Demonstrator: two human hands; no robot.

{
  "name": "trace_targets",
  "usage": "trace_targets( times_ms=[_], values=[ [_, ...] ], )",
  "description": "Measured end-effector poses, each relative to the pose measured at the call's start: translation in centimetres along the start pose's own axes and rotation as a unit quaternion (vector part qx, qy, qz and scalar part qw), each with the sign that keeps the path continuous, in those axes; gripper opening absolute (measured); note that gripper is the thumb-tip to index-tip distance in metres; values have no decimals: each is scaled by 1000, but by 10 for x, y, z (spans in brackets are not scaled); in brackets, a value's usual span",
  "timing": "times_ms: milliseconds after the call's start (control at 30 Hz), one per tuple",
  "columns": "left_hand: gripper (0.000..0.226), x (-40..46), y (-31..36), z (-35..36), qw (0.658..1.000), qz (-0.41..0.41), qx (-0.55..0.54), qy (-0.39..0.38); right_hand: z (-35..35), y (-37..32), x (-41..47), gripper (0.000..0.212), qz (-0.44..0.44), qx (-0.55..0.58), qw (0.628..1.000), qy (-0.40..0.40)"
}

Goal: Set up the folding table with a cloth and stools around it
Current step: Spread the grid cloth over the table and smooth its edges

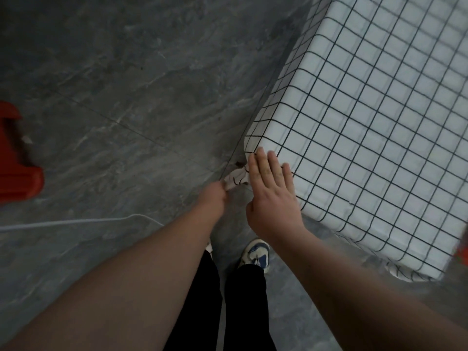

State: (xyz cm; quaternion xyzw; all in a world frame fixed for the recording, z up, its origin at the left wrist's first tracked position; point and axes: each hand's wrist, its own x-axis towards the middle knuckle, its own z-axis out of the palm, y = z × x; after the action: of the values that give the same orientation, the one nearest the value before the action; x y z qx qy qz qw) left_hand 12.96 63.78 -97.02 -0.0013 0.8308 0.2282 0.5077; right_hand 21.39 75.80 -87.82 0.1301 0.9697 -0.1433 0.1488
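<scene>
White black-grid cloth point(367, 138) covers the table — corner bunched, hanging; red stool point(15, 158) well apart.

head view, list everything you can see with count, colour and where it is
table: one, hidden under the cloth, only its shape shows, right side
cloth: one, white with a thin black grid, draped over the table, its corner gathered below the near left table corner
stool: one, red, on the floor at the left edge, partly cut off
cord: one, white, lying on the floor at lower left
floor: grey marbled tiles
shoes: two, white and blue, bottom centre
trousers: black, bottom centre
left hand: pinches the gathered cloth corner
right hand: flat, fingers straight, on the table corner
</scene>
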Motion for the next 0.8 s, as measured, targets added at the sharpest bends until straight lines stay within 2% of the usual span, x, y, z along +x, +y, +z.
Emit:
trace_targets(
  times_ms=[33, 67, 133, 200, 233, 267, 300, 367, 433, 500, 633, 733, 800],
  values=[
    [39, -1, -3, -5, 999, -13, 51, 15, 1, 1, 0, 94, 2, 6, 1000, -10],
    [50, -5, -3, -10, 994, -44, 87, 42, -1, 1, 0, 92, 1, 15, 1000, -23],
    [88, -20, 1, -20, 982, -40, 147, 110, -3, -1, 1, 90, 4, 16, 999, -34],
    [110, -36, 15, -23, 967, 93, 173, 162, -7, -2, 0, 84, 4, 39, 999, -35],
    [112, -41, 22, -21, 953, 176, 189, 159, -10, -2, 1, 82, 4, 61, 998, -30],
    [111, -45, 29, -18, 937, 245, 205, 140, -12, -2, 0, 82, 6, 74, 997, -25],
    [106, -45, 35, -18, 929, 280, 210, 124, -14, -2, 0, 83, 6, 86, 996, -25],
    [91, -42, 44, -17, 935, 290, 176, 107, -15, -1, 1, 80, 8, 87, 996, -18],
    [76, -38, 47, -16, 938, 282, 157, 125, -13, 1, 0, 82, 7, 83, 996, -17],
    [69, -36, 47, -15, 936, 278, 169, 131, -13, 3, -1, 86, -1, 78, 997, -28],
    [80, -40, 50, -20, 942, 244, 208, 101, -21, 0, 0, 88, -4, 95, 995, -38],
    [97, -43, 59, -31, 948, 211, 230, 54, -32, -1, 3, 84, 23, 220, 975, -26],
    [94, -53, 70, -42, 965, 192, 174, 48, -43, 3, 3, 88, 51, 308, 950, -16]
  ],
)
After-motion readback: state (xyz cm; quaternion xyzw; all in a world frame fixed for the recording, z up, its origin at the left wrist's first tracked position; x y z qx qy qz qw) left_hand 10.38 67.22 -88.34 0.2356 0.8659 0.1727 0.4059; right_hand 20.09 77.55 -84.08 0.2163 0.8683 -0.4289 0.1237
